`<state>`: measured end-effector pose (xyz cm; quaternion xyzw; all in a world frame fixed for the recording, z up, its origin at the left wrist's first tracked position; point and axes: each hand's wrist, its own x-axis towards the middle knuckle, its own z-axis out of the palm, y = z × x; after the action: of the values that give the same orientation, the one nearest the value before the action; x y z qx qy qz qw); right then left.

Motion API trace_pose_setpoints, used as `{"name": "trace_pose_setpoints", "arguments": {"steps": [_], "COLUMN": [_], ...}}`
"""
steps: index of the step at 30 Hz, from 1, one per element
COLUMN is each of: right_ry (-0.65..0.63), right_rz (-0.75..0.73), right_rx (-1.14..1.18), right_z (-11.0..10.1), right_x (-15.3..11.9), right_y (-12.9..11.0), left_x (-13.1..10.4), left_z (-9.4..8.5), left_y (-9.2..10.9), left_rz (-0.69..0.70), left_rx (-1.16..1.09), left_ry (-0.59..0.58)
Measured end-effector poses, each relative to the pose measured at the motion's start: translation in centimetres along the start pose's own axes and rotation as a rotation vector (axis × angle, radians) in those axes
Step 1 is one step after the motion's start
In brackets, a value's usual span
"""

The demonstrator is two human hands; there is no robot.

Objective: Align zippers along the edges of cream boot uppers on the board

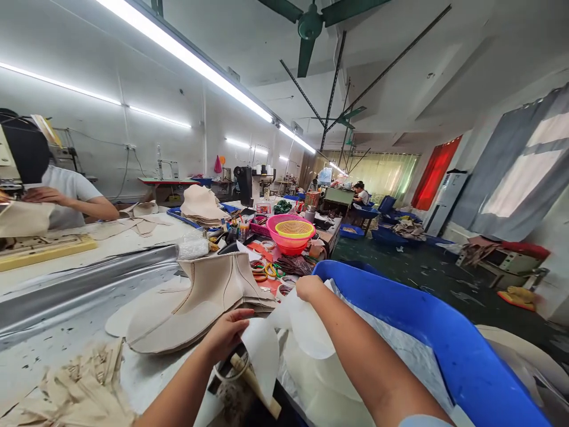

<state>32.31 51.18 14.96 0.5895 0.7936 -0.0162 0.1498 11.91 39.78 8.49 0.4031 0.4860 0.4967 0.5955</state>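
Note:
A white curved sheet piece (306,323) stretches between my two hands near the bottom centre. My left hand (227,335) pinches its left end, above a dark device with a metal ring and a wooden strip (255,385). At the sheet's upper end my right hand (310,289) is closed on it, the fingertips partly hidden, beside the blue tub's rim. More pale pieces (326,379) lie beneath my right forearm. To the left, a stack of beige stitched pieces (200,302) rests on the table.
The big blue tub (391,296) fills the right side. Beige strips (75,385) lie at lower left. Scissors (270,271) and pink and yellow baskets (291,231) stand beyond my hands. At far left a person (66,196) works at a sewing machine.

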Motion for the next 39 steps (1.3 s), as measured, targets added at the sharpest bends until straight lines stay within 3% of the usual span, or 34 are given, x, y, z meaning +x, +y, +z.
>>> {"name": "trace_pose_setpoints", "arguments": {"steps": [8,12,16,20,27,29,33,36,39], "right_ry": [-0.001,0.098,0.242,0.317,0.272,0.421,0.904,0.981,0.777], "right_rz": [0.137,0.079,0.033,-0.070,-0.342,-0.409,-0.513,-0.395,-0.164], "right_rx": [0.036,0.150,0.328,0.534,0.780,0.746,0.526,0.565,0.783], "right_z": [-0.7,-2.1,-2.7,-1.9,-0.9,-0.4,1.7,3.4,4.5], "right_x": [-1.4,-2.6,-3.8,-5.8,-13.4,-15.6,-18.5,-19.8,-20.9], "right_y": [1.6,2.7,3.2,3.2,3.5,3.3,2.9,3.4,4.4], "left_x": [4.1,3.4,1.4,-0.3,-4.2,-5.4,-7.5,-8.8,-9.6], "left_z": [3.6,4.9,7.7,10.0,9.7,9.8,10.4,10.6,10.4], "left_y": [-3.1,-2.8,-2.3,-1.0,1.8,2.1,2.3,2.3,1.6], "left_rz": [0.087,0.267,0.385,0.339,0.170,0.105,0.009,-0.034,-0.049], "left_rx": [0.320,0.425,0.354,0.198,-0.035,-0.095,-0.202,-0.245,-0.253], "left_ry": [0.035,0.112,0.099,0.109,0.009,-0.001,-0.006,-0.004,0.006]}}
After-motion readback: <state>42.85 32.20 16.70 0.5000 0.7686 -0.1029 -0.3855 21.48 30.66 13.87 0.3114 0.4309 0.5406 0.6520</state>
